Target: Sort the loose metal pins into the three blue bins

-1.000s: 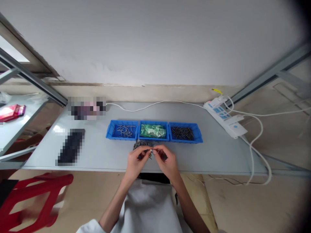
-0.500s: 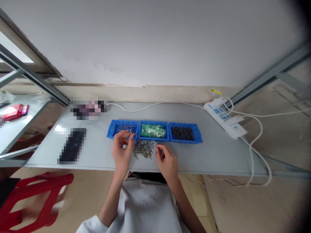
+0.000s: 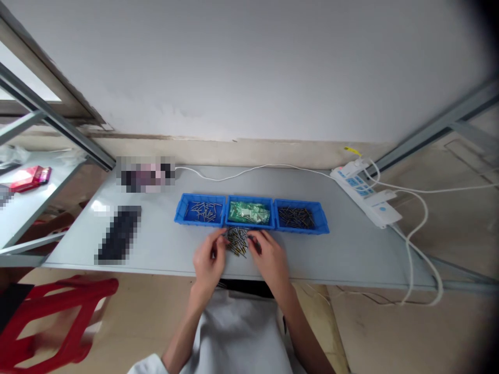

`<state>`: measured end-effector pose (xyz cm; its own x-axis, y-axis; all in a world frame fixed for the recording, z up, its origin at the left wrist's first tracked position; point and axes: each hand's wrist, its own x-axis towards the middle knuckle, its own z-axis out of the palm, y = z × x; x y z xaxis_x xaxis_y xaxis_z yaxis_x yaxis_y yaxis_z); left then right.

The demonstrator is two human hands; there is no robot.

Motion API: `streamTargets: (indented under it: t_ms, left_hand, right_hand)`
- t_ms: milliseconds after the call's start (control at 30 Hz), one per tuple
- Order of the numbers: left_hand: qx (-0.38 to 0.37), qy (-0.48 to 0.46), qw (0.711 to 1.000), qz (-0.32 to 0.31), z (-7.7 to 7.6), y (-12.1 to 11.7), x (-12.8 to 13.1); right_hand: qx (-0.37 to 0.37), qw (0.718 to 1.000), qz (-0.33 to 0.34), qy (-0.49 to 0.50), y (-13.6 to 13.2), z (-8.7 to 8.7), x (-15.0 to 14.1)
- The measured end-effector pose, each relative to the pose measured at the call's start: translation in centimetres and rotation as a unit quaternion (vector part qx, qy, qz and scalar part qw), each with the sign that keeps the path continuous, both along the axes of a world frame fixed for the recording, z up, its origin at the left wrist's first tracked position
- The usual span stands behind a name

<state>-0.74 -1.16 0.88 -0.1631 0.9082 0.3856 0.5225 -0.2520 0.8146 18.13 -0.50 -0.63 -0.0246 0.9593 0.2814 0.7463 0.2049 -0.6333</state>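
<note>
A loose pile of small dark and brass pins (image 3: 236,239) lies on the grey table (image 3: 156,244) just in front of three blue trays. My left hand (image 3: 208,259) rests at the pile's left edge, fingers curled in a pinch at the pins. My right hand (image 3: 268,256) sits at the pile's right edge, fingertips pinched on a pin. The left tray (image 3: 200,210) holds silver pins, the middle tray (image 3: 249,211) green bagged parts, the right tray (image 3: 300,216) dark pins.
A white power strip (image 3: 366,198) with trailing cables lies at the table's right rear. Two blurred-out items (image 3: 119,234) sit on the table's left side. A red plastic stool (image 3: 54,317) stands at lower left, a metal shelf frame (image 3: 47,124) beyond it.
My left hand, which had reached toward the left tray half a second ago, has come back to the pile. Both hands now sit at the pile again.
</note>
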Motion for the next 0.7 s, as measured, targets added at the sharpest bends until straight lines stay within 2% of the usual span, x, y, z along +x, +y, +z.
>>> streamTargets:
  t_ms: [100, 200, 300, 500, 700]
  left_hand:
    - [-0.012, 0.022, 0.998, -0.064, -1.1, -0.4, 0.6]
    - [-0.013, 0.043, 0.994, -0.100, -1.3, -0.2, 0.6]
    - [-0.022, 0.040, 0.994, -0.103, -1.2, 0.0, 0.5]
    - [-0.074, -0.017, 0.991, -0.112, -0.4, 0.2, 1.3]
    - [-0.044, -0.096, 0.986, -0.130, 0.6, 0.6, 2.3]
  right_hand:
    - [-0.003, 1.000, 0.021, 0.001, 0.4, 0.1, 0.3]
    - [-0.006, 1.000, 0.030, 0.002, 0.4, 0.0, 0.5]
    - [0.000, 0.999, 0.027, 0.031, 0.1, 0.1, 0.4]
    - [0.022, 0.983, 0.033, 0.180, -0.9, 0.9, -0.9]
    - [0.004, 0.970, 0.032, 0.241, -1.4, 1.0, -1.5]
